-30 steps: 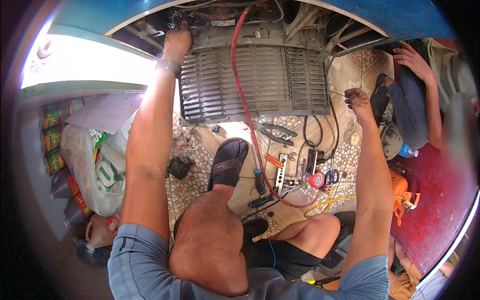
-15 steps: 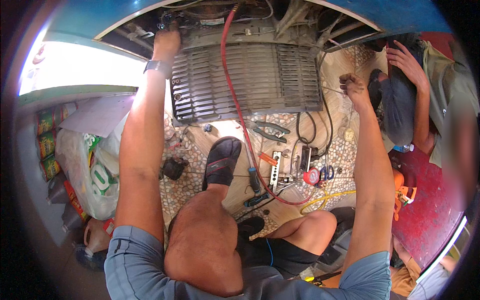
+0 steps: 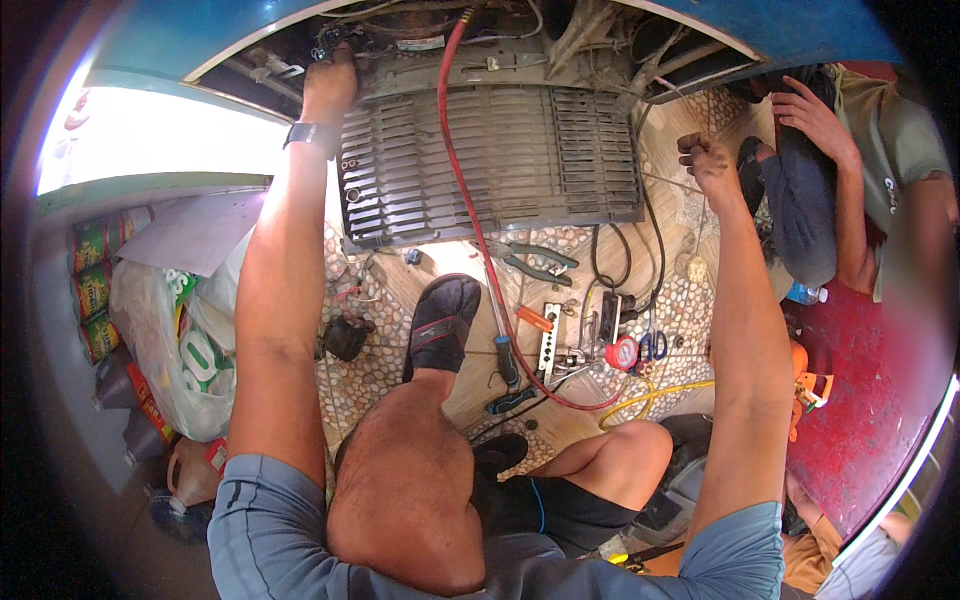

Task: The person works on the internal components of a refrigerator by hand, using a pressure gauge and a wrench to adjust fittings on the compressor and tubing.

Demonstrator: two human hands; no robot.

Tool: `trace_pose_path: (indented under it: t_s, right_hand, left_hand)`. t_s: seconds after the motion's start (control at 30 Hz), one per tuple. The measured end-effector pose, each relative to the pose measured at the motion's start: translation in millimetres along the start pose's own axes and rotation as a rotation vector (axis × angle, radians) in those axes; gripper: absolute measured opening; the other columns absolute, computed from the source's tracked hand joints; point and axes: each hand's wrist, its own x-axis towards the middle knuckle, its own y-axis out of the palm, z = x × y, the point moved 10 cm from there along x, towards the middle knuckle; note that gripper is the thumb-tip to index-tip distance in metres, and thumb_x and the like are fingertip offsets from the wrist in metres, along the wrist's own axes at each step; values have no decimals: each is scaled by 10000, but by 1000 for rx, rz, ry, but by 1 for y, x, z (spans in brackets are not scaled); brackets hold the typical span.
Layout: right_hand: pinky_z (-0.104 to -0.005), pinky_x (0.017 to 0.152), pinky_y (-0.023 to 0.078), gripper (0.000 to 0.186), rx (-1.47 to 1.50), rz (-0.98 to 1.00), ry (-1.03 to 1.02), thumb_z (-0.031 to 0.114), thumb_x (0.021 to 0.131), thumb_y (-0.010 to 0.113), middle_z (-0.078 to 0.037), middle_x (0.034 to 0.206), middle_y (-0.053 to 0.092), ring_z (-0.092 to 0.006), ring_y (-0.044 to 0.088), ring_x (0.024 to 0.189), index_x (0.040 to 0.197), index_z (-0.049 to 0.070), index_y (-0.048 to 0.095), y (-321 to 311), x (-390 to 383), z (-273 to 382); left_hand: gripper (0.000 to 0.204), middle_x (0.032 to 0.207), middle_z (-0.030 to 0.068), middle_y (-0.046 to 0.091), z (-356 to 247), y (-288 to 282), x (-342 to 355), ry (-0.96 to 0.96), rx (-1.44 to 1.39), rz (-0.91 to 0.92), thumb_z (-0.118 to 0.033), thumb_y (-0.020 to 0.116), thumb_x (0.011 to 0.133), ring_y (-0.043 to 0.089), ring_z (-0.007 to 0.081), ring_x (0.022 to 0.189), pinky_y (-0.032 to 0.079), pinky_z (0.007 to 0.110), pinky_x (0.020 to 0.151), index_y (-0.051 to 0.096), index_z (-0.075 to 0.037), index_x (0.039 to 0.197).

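Observation:
My left hand (image 3: 330,82), a dark watch at its wrist, reaches into the open bottom of a blue cabinet (image 3: 150,45). Its fingers curl around small dark parts there; what exactly they grip is hidden. Below and beside it stands a dusty grey slatted grille (image 3: 490,160). Off the grille's right side, my right hand (image 3: 710,170) is raised over the floor with dirty, curled fingers. A thin dark line, perhaps a wire, passes by its palm; I cannot make out what the fingers hold.
A red hose (image 3: 450,130) hangs across the grille to the floor. Pliers (image 3: 540,262), a flaring bar (image 3: 549,340), a blue-handled screwdriver (image 3: 507,362) and a red gauge (image 3: 622,353) lie below. Another person's hand (image 3: 815,125) is at right; a plastic bag (image 3: 150,330) stands left.
My right hand has shifted slightly upward, its fingers turning a little. My left hand stays at the same parts inside the cabinet. The person at right has leaned slightly.

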Motion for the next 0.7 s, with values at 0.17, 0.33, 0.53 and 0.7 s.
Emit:
trace_pose_path:
  t_s: [0.17,0.33,0.53,0.7]
  right_hand:
    - [-296,762,483,278,-31,-16,7,58,985,407,-70,998,685,-156,646,862,1091,14,660,6,3,12]
    - [-310,770,506,287,-8,-54,7,43,985,397,-93,1021,693,-170,659,829,1114,9,653,-9,-2,6]
    - [-288,766,478,235,177,-92,-51,125,1012,483,-80,1032,685,-144,643,866,1157,19,635,1,-8,18]
    - [-287,756,496,278,232,-142,-162,257,1017,576,-71,943,693,-148,648,811,1116,8,650,-1,-23,42]
  left_hand:
    - [590,831,171,697,-3,-13,2,181,120,1,-468,497,1015,649,248,731,480,382,667,698,86,977]
    - [660,1023,286,694,-41,-6,-28,-10,188,62,-499,471,1012,668,379,948,478,431,818,670,129,1042]
    - [698,1114,318,666,-6,-18,-11,-174,91,65,-511,490,986,647,381,1024,465,424,888,630,158,1130]
    - [684,1045,295,676,-1,-19,-3,-91,61,14,-509,490,984,658,364,975,471,422,852,644,152,1069]
